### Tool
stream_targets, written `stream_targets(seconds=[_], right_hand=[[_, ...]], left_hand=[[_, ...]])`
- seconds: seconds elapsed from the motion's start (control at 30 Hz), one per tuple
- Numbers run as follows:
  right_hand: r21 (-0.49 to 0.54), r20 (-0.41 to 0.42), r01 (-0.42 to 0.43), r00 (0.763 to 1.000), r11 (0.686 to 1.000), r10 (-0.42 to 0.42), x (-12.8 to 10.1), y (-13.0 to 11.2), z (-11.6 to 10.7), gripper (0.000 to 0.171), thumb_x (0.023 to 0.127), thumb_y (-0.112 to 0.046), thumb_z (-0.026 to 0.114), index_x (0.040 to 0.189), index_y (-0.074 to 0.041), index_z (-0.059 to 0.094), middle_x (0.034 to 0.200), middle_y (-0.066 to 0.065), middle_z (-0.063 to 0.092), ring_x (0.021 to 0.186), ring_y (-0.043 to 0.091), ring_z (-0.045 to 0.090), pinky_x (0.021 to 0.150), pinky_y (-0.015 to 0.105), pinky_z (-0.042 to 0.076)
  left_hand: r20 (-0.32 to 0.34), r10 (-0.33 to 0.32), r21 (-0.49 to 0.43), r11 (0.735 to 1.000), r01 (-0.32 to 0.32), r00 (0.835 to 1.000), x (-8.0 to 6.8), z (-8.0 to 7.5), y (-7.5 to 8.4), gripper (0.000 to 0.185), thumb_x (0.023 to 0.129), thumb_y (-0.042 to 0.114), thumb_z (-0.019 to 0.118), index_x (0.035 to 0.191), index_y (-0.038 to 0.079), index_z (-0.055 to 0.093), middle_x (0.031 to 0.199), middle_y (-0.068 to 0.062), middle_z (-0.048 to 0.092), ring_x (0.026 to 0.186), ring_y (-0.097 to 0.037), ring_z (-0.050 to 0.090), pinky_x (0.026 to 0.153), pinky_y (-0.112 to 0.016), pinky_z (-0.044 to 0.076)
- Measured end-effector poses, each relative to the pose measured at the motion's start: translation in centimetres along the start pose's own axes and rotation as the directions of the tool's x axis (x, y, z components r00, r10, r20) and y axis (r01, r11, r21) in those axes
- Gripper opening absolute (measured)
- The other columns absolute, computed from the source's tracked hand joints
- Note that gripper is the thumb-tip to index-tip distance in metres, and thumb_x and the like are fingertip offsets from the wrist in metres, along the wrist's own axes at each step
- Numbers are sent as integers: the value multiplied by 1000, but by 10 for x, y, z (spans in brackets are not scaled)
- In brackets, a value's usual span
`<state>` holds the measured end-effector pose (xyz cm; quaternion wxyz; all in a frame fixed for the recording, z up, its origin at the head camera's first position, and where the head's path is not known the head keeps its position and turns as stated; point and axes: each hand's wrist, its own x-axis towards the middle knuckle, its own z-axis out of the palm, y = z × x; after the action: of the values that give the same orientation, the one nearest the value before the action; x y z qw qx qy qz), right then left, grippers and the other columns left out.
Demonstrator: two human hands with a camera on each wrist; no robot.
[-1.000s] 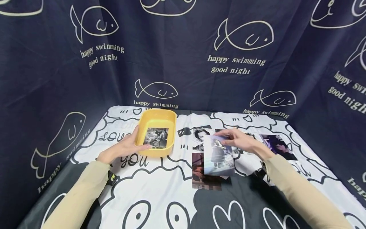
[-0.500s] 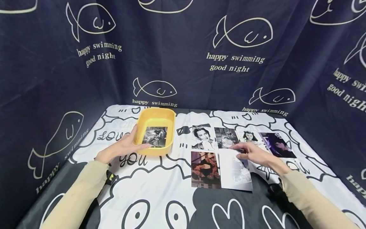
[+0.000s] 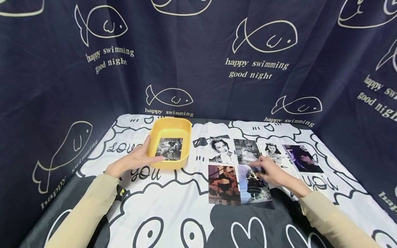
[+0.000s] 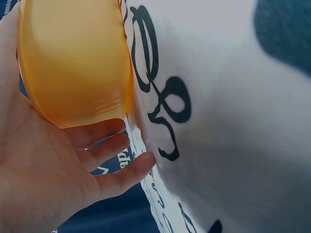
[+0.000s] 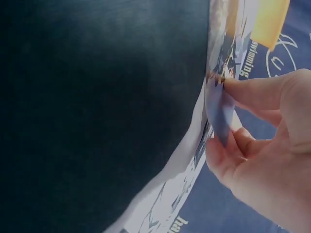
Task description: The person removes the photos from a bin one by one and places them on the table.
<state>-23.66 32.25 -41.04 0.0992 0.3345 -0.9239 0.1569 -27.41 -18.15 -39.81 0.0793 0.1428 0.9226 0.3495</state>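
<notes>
My left hand holds the near left corner of a yellow plastic box, thumb over its rim. Inside the box lies a black-and-white photo. In the left wrist view the fingers reach along the box's outside. On the right, my right hand holds the upper part of a photo print of a figure in a dark dress, down on the cloth. The right wrist view has thumb and fingertips at opposite edges of this photo. Left of it lies a reddish photo, edges close together.
Behind the held photo runs a row of prints: a black-and-white portrait, a grey scene, a partly covered portrait and a purple-dark photo. A patterned cloth covers the table, with a dark curtain behind.
My right hand has moved right and toward me with the photo, setting it down beside the reddish one and uncovering the prints behind. The left hand and box have stayed put.
</notes>
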Motion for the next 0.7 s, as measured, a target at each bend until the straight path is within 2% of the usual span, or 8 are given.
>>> stream_targets(seconds=[0.17,0.27,0.33,0.43,0.53,0.7], right_hand=[[-113,-21,-16,1000,993,13,3,-9,-2,38,65,0,79,103,-6,73,80,3,53,78,15,39,73,34,33],[-114,-14,7,1000,993,-8,10,-12,-4,36,66,-2,80,101,-6,72,80,5,56,76,17,45,70,31,37],[-37,14,14,1000,999,-14,20,-15,-5,35,71,-3,79,105,-3,70,83,7,58,76,19,51,69,29,42],[166,57,-4,998,986,-6,44,-22,-7,37,78,-3,75,114,2,67,86,10,60,79,21,57,70,27,50],[344,99,-49,995,938,16,74,-33,-10,38,84,-5,71,120,2,63,90,9,64,82,19,59,71,26,53],[497,107,-49,994,866,-5,126,-51,-13,38,88,-6,68,126,-2,61,104,12,68,91,21,62,75,25,54]], left_hand=[[-1,5,8,1000,-5,1000,-1,-1,0,113,80,59,69,156,19,-5,137,-27,51,126,-41,50,108,-62,34],[-5,4,7,1000,-4,1000,-1,-1,-1,113,80,59,69,156,18,-5,138,-27,51,127,-42,50,108,-61,34],[-2,10,8,1000,-10,1000,-1,0,-1,114,81,59,68,156,17,-6,138,-29,50,127,-43,49,108,-62,34],[-4,8,0,1000,-8,1000,-1,1,-2,114,80,58,69,156,17,-6,138,-29,50,127,-43,48,109,-62,33],[-3,7,-1,1000,-7,1000,-1,1,-2,113,80,58,69,156,18,-6,139,-29,49,129,-43,47,109,-62,32],[2,7,0,1000,-7,1000,1,2,-3,115,80,59,69,156,18,-7,141,-29,47,130,-44,46,109,-63,32]])
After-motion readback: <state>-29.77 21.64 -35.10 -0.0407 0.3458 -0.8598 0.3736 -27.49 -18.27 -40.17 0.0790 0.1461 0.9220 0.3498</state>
